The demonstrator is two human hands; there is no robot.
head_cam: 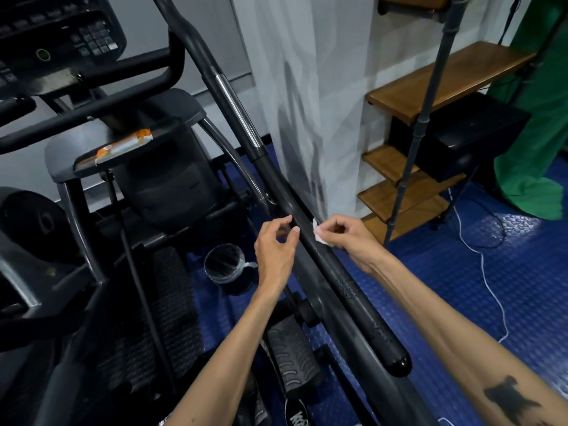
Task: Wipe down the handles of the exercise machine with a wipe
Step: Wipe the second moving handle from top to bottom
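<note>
A long black handle (347,287) of the exercise machine runs diagonally from the upper left to the lower right, with a chrome section (238,112) higher up and a rounded end cap low on the right. My right hand (347,238) pinches a small crumpled white wipe (319,233) against the handle's right side. My left hand (276,241) hovers just left of the handle with its fingers curled and apart, holding nothing.
The machine's console (58,35) and fixed bars fill the upper left. A packet of wipes (123,146) lies on a grey ledge. A small lined bin (226,265) stands on the blue floor. A wooden shelf unit (430,124) and a white cable (479,259) are to the right.
</note>
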